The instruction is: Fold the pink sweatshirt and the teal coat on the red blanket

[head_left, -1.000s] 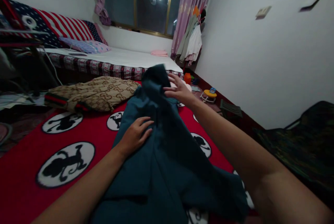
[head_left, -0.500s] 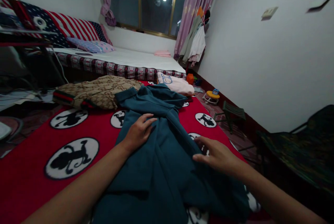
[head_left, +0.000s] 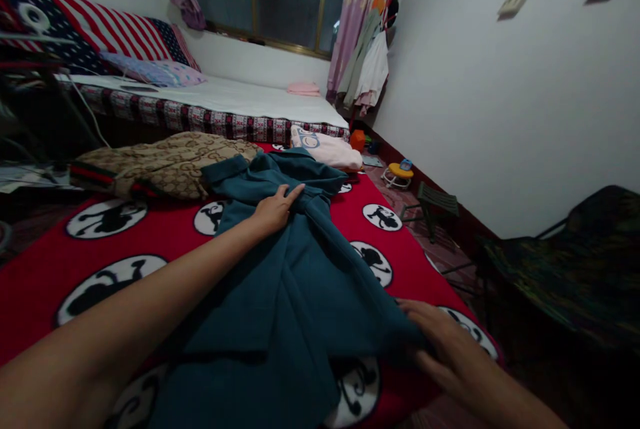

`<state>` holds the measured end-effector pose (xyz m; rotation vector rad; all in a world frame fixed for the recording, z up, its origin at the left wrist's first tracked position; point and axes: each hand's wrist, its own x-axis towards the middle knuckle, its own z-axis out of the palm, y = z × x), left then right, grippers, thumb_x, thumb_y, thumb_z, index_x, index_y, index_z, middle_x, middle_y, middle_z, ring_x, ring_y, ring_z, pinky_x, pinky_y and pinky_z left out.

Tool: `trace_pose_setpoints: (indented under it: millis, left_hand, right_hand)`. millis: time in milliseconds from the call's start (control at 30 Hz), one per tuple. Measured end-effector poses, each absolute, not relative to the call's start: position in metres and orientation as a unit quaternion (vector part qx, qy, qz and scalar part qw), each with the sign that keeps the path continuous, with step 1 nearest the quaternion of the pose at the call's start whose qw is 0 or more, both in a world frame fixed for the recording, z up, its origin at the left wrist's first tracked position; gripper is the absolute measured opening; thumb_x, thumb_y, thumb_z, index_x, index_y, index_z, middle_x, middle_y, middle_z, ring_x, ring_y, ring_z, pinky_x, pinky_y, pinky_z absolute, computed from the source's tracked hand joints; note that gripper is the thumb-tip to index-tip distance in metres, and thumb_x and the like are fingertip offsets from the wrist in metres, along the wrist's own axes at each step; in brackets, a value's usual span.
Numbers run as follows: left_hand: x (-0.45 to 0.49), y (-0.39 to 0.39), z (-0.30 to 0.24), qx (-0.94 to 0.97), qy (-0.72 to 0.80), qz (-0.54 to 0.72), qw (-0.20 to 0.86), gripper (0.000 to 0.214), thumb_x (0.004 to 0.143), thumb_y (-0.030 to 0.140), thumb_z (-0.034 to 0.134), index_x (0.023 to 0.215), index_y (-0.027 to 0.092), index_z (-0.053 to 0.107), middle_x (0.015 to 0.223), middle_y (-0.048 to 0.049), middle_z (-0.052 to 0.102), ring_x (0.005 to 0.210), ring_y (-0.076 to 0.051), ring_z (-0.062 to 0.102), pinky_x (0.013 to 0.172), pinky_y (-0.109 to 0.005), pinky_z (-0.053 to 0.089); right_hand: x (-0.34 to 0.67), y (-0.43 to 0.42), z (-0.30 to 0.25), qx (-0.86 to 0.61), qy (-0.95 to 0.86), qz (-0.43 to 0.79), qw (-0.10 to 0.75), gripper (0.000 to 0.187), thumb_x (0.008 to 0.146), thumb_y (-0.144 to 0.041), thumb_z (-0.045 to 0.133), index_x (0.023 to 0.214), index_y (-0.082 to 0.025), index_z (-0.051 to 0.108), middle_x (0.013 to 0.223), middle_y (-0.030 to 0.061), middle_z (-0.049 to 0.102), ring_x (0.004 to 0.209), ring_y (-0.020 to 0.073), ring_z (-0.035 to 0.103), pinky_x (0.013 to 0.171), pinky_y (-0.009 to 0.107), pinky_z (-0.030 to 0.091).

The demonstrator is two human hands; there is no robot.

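A long teal coat (head_left: pixel 305 282) lies spread on a red blanket (head_left: pixel 165 222) with white ovals and black monkey figures. Its collar end points away from me, with the lower part toward me. My left hand (head_left: pixel 275 210) rests on the coat around its waist, fingers stretched out and apart. Down at the right, my right hand (head_left: pixel 443 342) has the coat's lower right edge between thumb and fingers, somewhat blurred. That edge is pulled out to the right, and blanket shows below it.
Beyond the coat lie a brown patterned garment (head_left: pixel 175 165) and a folded pale pink garment (head_left: pixel 330 149). A bed (head_left: pixel 240 99) stands under the window. Along the right wall are a yellow stool (head_left: pixel 400 172), a folding stool (head_left: pixel 435 202) and a camouflage chair (head_left: pixel 575 269).
My left hand has slid up the coat toward its waist. My right hand has moved down and right and taken hold of the coat's edge. The view has shifted slightly.
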<state>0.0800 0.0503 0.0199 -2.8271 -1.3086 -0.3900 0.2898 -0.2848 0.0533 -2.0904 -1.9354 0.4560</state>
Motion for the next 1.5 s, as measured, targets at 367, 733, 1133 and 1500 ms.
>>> trace_pose_setpoints:
  millis: [367, 733, 1133, 1500]
  left_hand:
    - [0.090, 0.104, 0.087, -0.844, -0.409, -0.334, -0.094, 0.043, 0.079, -0.004, 0.044, 0.110, 0.009, 0.071, 0.103, -0.0076, 0.070, 0.097, -0.015, 0.060, 0.096, -0.029, 0.043]
    - [0.007, 0.106, 0.045, -0.817, -0.500, -0.273, -0.085, 0.040, 0.070, -0.005, 0.052, 0.093, 0.016, 0.077, 0.093, -0.0050, 0.073, 0.089, -0.020, 0.064, 0.084, -0.029, 0.050]
    - [0.044, 0.024, 0.002, -0.850, -0.405, -0.335, -0.047, 0.011, 0.081, 0.030, 0.067, 0.086, 0.022, 0.072, 0.100, -0.0059, 0.065, 0.098, -0.024, 0.055, 0.083, -0.039, 0.044]
    - [0.041, 0.034, -0.007, -0.897, -0.293, -0.322, -0.081, 0.064, 0.069, -0.005, 0.052, 0.123, 0.028, 0.061, 0.138, -0.0045, 0.052, 0.129, -0.025, 0.042, 0.104, -0.044, 0.036]
  right_hand:
    - [0.228, -0.243, 0.160, -0.659, -0.595, 0.306, 0.343, 0.038, 0.091, -0.051, 0.050, 0.107, -0.020, 0.066, 0.079, 0.0021, 0.066, 0.065, 0.0136, 0.060, 0.052, 0.020, 0.044]
    - [0.150, -0.163, 0.048, -0.481, -0.803, 0.292, 0.196, 0.046, 0.080, -0.040, 0.070, 0.123, -0.023, 0.065, 0.123, 0.0063, 0.063, 0.112, 0.0206, 0.057, 0.092, 0.027, 0.043]
    - [0.253, -0.042, 0.040, -0.600, -0.628, 0.239, 0.434, 0.026, 0.081, -0.027, 0.055, 0.103, -0.016, 0.063, 0.082, 0.0034, 0.065, 0.056, 0.0126, 0.058, 0.055, 0.025, 0.048]
    - [0.331, 0.093, 0.052, -0.650, -0.701, 0.012, 0.294, 0.038, 0.074, -0.009, 0.052, 0.108, -0.016, 0.067, 0.136, 0.0119, 0.050, 0.086, 0.0152, 0.061, 0.079, 0.029, 0.051]
